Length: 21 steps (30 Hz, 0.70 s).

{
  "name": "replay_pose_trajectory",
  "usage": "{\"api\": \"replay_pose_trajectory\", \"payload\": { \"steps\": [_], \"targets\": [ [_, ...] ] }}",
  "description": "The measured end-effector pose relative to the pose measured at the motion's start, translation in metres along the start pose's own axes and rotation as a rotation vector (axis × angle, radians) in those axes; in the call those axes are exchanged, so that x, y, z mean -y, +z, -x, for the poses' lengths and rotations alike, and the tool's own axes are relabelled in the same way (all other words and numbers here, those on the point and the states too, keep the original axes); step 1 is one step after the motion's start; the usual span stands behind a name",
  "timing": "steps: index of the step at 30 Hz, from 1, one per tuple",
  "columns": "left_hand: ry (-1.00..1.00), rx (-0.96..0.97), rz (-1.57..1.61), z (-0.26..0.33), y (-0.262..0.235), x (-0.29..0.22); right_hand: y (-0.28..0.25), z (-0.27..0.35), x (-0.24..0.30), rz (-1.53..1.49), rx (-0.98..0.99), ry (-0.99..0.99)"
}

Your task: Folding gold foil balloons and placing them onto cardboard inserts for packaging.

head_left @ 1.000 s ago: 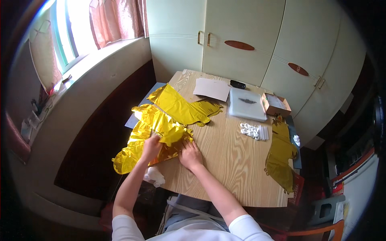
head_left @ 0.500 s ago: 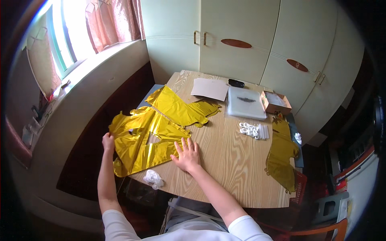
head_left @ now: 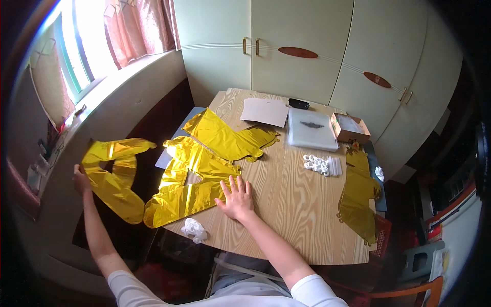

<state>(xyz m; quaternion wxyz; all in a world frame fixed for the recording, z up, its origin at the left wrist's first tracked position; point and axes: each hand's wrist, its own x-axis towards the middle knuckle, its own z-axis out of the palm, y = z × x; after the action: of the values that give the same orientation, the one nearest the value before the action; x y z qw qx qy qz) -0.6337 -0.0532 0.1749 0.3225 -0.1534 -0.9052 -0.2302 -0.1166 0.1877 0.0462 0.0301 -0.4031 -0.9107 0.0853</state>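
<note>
Off the table's left edge, my left hand (head_left: 81, 180) is closed on the outer edge of a flat, uninflated gold foil balloon (head_left: 113, 176) with a hole in its middle. My right hand (head_left: 236, 198) lies with fingers spread at the right edge of a second gold foil balloon (head_left: 197, 179), which is flat on the table. Behind that one, and touching it, lies another gold foil piece (head_left: 220, 134). A crumpled white wad (head_left: 194, 230) sits near the front edge, left of my right forearm.
On the wooden table (head_left: 286, 215), several white rings (head_left: 316, 165) lie beside clear strips. Behind them are a clear plastic stack (head_left: 312, 130), an open box (head_left: 350, 128), pale sheets (head_left: 264, 111) and a black object (head_left: 298, 104). More gold foil (head_left: 359, 197) lies along the right edge.
My left hand has moved left and drawn one foil balloon away from the one on the table, past the table's edge. My right hand has stayed in place.
</note>
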Motion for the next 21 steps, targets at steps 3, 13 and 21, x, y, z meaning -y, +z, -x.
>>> {"api": "replay_pose_trajectory", "payload": {
  "steps": [3, 13, 21],
  "targets": [
    [0.335, -0.251, -0.181, -0.021, -0.082, -0.014, -0.004, 0.002, 0.014, -0.040, 0.016, -0.052],
    [1.153, -0.307, -0.013, 0.146, -0.225, -0.231, 0.016, 0.002, -0.009, -0.480, -0.451, -0.144],
    [1.755, -0.010, 0.687, 0.253, -0.342, -0.289, -0.036, 0.032, -0.074, -0.877, -0.918, -0.351]
  ]
}}
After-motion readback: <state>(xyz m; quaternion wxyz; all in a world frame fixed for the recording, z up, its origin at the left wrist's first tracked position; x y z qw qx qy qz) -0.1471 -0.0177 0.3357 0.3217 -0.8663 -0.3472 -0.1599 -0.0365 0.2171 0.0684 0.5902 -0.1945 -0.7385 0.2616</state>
